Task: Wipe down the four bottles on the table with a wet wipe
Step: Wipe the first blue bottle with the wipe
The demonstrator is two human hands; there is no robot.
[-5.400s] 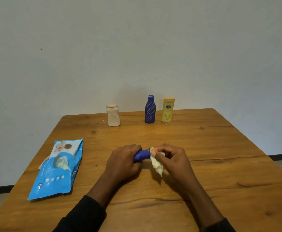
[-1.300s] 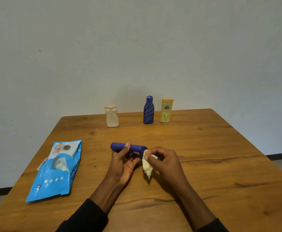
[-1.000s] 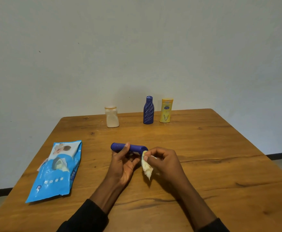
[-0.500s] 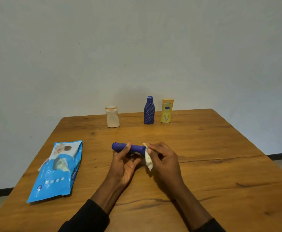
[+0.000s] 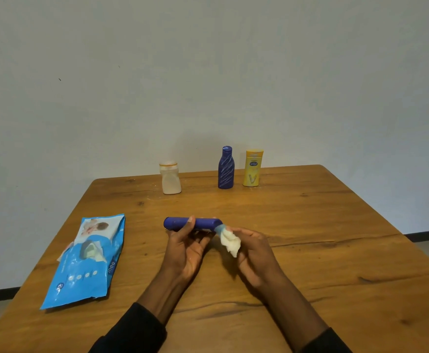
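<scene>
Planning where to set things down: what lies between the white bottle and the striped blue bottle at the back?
Nothing: in the head view, bare wooden table separates the white bottle from the striped blue bottle.

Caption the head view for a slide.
Left hand holds a blue tube bottle sideways while right hand wipes its end with a wet wipe.

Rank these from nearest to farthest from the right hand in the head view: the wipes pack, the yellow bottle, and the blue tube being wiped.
1. Blue tube: right at the right hand, its end in the wipe.
2. Yellow bottle: upright at the table's far edge, beyond the hand.
3. Wipes pack: flat on the table's left side, past the left hand.
</scene>
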